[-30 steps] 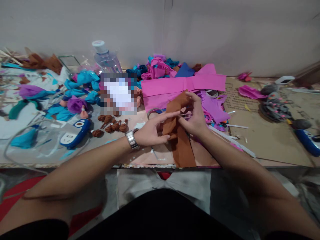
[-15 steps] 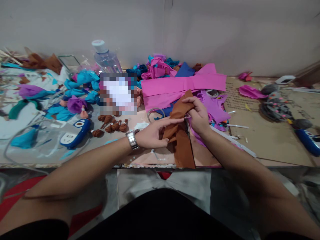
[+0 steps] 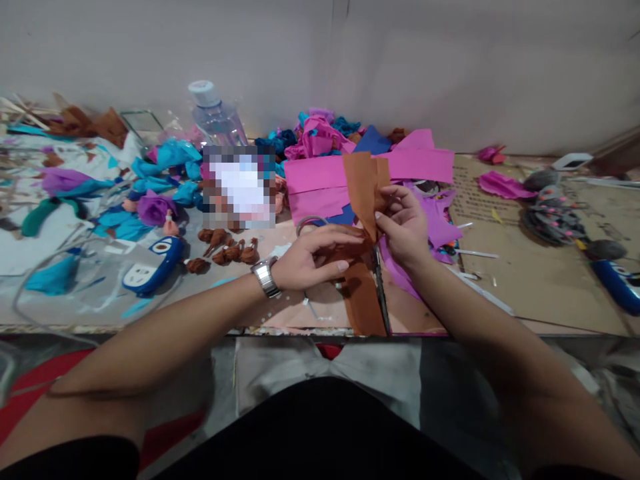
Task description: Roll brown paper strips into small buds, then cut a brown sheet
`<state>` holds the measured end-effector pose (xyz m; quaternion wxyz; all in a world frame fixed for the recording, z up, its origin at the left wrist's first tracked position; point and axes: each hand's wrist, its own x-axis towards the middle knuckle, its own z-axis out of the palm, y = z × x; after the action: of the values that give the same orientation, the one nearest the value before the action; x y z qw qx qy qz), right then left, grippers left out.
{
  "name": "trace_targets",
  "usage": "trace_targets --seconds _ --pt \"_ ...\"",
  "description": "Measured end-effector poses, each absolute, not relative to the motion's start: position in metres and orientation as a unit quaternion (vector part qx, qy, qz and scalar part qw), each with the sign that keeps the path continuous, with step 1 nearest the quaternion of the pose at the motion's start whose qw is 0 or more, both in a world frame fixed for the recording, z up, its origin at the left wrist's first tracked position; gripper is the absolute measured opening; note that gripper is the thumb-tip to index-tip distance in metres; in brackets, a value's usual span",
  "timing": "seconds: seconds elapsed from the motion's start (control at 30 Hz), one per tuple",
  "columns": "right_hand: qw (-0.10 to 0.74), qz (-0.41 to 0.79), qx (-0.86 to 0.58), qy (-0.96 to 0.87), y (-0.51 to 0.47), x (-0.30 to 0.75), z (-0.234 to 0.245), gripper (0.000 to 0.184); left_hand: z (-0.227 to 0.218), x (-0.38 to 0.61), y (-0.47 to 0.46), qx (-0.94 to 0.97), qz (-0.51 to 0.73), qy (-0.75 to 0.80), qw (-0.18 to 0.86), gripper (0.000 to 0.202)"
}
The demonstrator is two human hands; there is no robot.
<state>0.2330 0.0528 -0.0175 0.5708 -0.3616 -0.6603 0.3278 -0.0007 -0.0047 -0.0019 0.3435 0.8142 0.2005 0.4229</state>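
Observation:
A strip of brown crepe paper [image 3: 367, 193] stands up over the table's front middle, narrowing where my right hand [image 3: 404, 223] pinches its right side between thumb and fingertips. My left hand [image 3: 317, 257] lies flat on the other side, fingers stretched and thumb apart, its fingertips against the lower folds. Whether it presses on the paper is unclear. Below the hands, a second length of brown crepe paper [image 3: 365, 303] reaches the table's edge. Beside it runs a dark narrow edge, partly hidden. A roll of tape [image 3: 311, 223] sits behind my left fingers.
Pink crepe sheets [image 3: 320, 180] lie behind the hands, purple scraps [image 3: 440, 217] to the right. Small brown wrapped pieces [image 3: 235, 252], a blue glue gun [image 3: 155, 265] and a clear bottle [image 3: 217, 120] are leftward. Cardboard [image 3: 505, 267] with a dark pincushion-like bundle [image 3: 553, 217] is rightward.
The brown paper's upper part has swung upright and spread open. My right hand has shifted slightly right and down with it, while my left fingers have loosened from the folds.

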Motion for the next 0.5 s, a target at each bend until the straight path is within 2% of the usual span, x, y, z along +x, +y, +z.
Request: trace_targets --seconds 0.13,0.3,0.4,0.5 --pt "0.550 0.310 -0.351 -0.692 0.039 0.227 -0.016 0.051 -0.009 0.001 -0.007 0.751 0.459 0.294 0.373 0.042" --pt "0.463 0.246 -0.344 -0.779 0.020 0.224 -0.011 0.039 -0.013 0.005 -0.009 0.671 0.497 0.338 0.433 0.054" --pt "0.420 0.187 -0.306 -0.834 0.015 0.224 -0.005 0.035 -0.013 0.005 -0.009 0.675 0.510 0.362 0.391 0.044" --pt "0.423 0.166 -0.282 -0.845 0.015 0.224 -0.002 0.031 -0.011 0.004 -0.009 0.708 0.497 0.376 0.333 0.027"
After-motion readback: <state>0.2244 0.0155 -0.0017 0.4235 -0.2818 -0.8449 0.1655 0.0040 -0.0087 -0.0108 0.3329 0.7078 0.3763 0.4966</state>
